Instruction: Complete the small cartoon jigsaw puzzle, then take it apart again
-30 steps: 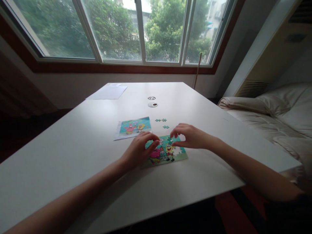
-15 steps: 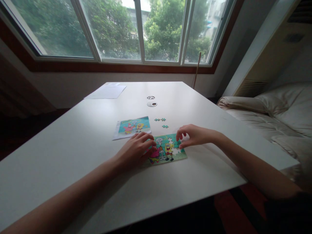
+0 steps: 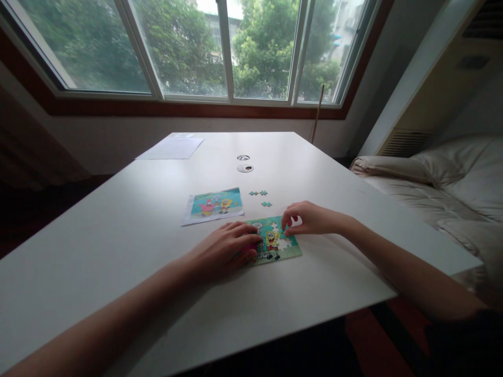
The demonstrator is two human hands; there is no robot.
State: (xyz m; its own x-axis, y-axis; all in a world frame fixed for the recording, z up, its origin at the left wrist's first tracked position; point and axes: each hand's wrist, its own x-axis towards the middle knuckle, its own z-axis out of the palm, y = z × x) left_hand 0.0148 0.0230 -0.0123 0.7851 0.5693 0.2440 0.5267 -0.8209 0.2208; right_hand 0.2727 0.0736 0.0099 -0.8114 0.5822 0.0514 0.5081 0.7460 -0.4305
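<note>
A cartoon jigsaw puzzle [image 3: 272, 250] lies on the white table in front of me, with white gaps in its right half. My left hand [image 3: 231, 242] rests on its left side, fingers stretched out and covering part of the picture. At the right side, my right hand [image 3: 302, 218] has thumb and fingertips pinched together on a small puzzle piece [image 3: 284, 231], mostly hidden by the fingers. Several loose green-blue pieces [image 3: 266, 204] lie just beyond the puzzle. A printed reference picture [image 3: 216, 203] of the same cartoon characters is flat on the table behind my left hand.
Two round inserts [image 3: 245, 168] are set in the tabletop farther back. White paper sheets [image 3: 171, 148] lie at the table's far left corner. A pale sofa [image 3: 408, 183] stands to the right, and a window [image 3: 188, 52] spans the wall ahead.
My left hand has slid right and nearer, covering more of the puzzle and uncovering the reference picture. My right thumb and fingers have closed together, a little farther left.
</note>
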